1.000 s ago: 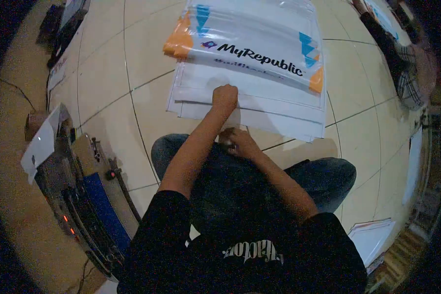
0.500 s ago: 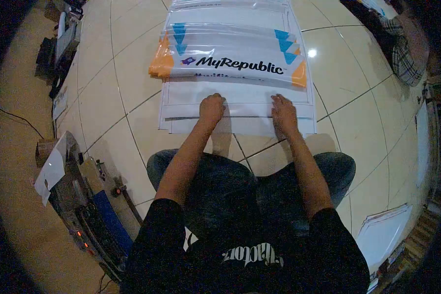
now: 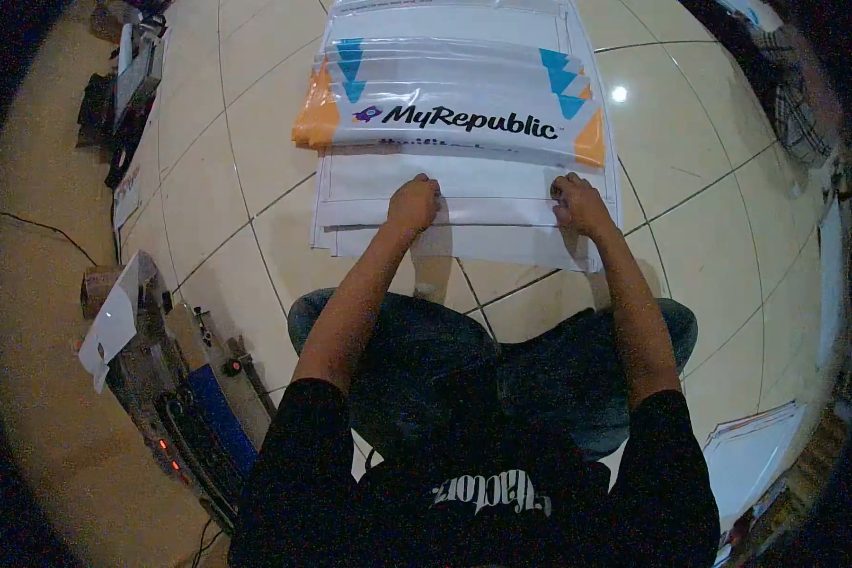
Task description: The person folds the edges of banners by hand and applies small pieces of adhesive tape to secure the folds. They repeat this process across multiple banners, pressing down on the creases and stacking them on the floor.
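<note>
A white vinyl banner (image 3: 488,182) lies on the floor in front of my crossed legs, its near edge forming a folded strip. My left hand (image 3: 415,203) is closed at this strip, left of the middle, with its fingers pressed together on the material. Toward the right end of the same strip, my right hand (image 3: 582,204) has curled fingers, thumb side inward, gripping the edge. The fingertips are partly hidden. Beyond both hands, the gathered printed part (image 3: 464,121) lies in layered folds, with MyRepublic lettering, orange corners and blue triangles.
Glossy tiles (image 3: 237,246) surround the banner. At my left stands a dark machine (image 3: 194,417) with small red lights and a white sheet (image 3: 123,312) on it. Stacked white sheets (image 3: 753,454) lie at the lower right. Checked cloth (image 3: 805,114) is at the upper right.
My right hand has slid to the right along the near strip, and its fingers are more curled. My left hand stays almost in place. The view has shifted slightly.
</note>
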Demonstrator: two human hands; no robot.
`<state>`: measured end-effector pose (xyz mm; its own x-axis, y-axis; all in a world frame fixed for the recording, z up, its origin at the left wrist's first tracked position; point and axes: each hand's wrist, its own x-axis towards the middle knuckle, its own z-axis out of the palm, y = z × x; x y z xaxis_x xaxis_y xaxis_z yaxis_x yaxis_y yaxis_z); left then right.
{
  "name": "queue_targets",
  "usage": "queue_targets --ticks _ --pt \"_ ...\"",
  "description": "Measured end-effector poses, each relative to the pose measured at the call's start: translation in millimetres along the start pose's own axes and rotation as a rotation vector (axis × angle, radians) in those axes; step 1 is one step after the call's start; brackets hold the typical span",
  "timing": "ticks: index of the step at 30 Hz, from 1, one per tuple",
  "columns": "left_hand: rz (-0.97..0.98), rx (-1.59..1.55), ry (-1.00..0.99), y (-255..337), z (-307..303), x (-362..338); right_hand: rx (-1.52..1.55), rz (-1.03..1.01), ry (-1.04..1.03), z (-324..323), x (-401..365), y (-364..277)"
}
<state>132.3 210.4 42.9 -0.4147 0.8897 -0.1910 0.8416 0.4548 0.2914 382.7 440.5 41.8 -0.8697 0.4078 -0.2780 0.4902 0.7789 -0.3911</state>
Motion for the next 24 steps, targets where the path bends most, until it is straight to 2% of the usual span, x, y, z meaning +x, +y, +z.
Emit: queue_targets --ticks 2,5,6,10,12,16,18,20,24 --pt "-0.002 0.041 0.003 1 0 2 -0.047 -0.052 0.165 6 1 -17" --pt "0.029 0.083 0.015 -2 3 3 -0.047 -0.131 0.227 25 16 -60" --pt "0.05 0.079 0.027 -2 2 3 -0.039 -0.115 0.142 23 25 -76" --pt "0.034 0.151 0.003 -2 -1 5 0.023 -0.126 0.151 29 42 -113" --pt "0.024 0.141 -0.063 -2 -2 8 0.034 -0.145 0.169 38 52 -112" --pt "0.072 0.016 -0.016 -9 -1 6 0.058 -0.164 0.111 43 56 -109" --pt "0.169 -0.041 -0.036 -12 -2 5 0.049 -0.175 0.096 37 50 -113" --pt "0.216 -0.021 -0.026 -14 -2 3 0.017 -0.254 0.239 37 39 -119" --pt "0.394 0.091 -0.013 -18 -1 8 0.144 -0.347 0.127 63 2 -139"
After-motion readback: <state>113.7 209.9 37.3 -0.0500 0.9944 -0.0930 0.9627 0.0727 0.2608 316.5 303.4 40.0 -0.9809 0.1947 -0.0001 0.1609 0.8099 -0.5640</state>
